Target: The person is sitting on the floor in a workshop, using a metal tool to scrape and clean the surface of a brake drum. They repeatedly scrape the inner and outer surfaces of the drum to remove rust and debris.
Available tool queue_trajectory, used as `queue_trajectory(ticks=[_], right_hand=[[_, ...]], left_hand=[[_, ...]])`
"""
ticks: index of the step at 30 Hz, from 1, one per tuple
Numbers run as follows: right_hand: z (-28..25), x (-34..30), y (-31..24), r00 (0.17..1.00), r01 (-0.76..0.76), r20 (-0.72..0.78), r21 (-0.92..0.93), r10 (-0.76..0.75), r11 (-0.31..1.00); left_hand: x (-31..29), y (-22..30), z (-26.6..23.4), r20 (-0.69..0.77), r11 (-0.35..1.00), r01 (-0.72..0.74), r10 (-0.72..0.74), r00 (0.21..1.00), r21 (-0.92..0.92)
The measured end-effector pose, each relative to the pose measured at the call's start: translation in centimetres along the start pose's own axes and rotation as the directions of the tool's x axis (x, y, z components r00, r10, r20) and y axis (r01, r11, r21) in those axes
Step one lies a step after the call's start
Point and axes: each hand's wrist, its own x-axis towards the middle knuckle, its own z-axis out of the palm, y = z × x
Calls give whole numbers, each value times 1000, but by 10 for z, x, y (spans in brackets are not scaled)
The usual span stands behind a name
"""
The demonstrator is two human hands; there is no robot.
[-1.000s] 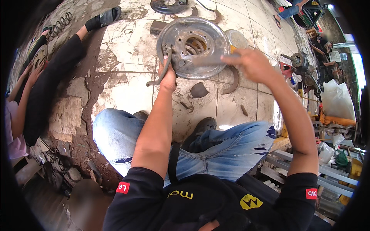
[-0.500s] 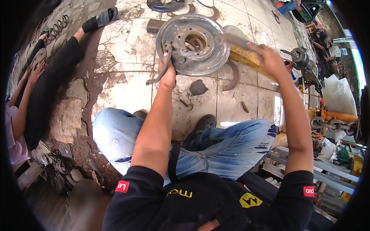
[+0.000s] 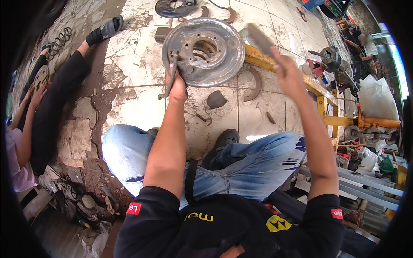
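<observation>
My left hand (image 3: 178, 89) grips the near left edge of a round, worn metal brake backing plate (image 3: 229, 58). The plate has a big hole and several small holes at its middle. Against the thumb lies a thin rusty lever (image 3: 171, 81), which hangs from the plate toward me. Closed around the end of a long flat brush-like tool (image 3: 259, 38) is my right hand (image 3: 288, 73), to the right of the plate. Motion blurs the tool, so its exact kind is unclear; its far end is up and left, apart from the plate's rim.
A yellow metal beam (image 3: 309, 84) runs rightward from behind the plate. On the tiles lie a curved brake shoe (image 3: 255, 85), a dark flat scrap (image 3: 216, 99) and another dark disc (image 3: 172, 8). At left, a person's hands hold a round part (image 3: 41, 76). Chain (image 3: 370, 135) hangs at right.
The tool in my right hand has swung up and away from the plate's right rim. My left hand keeps its hold on the plate. The whole view has shifted slightly.
</observation>
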Motion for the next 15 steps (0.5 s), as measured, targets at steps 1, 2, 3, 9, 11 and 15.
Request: queue_trajectory(ticks=[1,2,3,9,11,15], right_hand=[[9,-13,-21,990,138,36,0,-138,990],[22,-21,-41,956,285,62,16,-285,958],[29,-27,-48,905,415,90,25,-415,910],[2,8,37,984,-179,-27,-148,177,973],[9,-4,-15,997,-77,-4,24,77,997],[48,-41,-43,909,383,188,-29,-371,923]], left_hand=[[-2,2,0,7,1000,18,-17,1000,-22],[2,5,-2,0,1000,-7,7,1000,2],[4,3,-1,-1,1000,-18,18,1000,20],[3,-7,0,-44,993,34,-29,999,114],[4,-1,-7,-30,999,44,-43,999,14],[-4,3,2,-57,996,10,-4,998,92]])
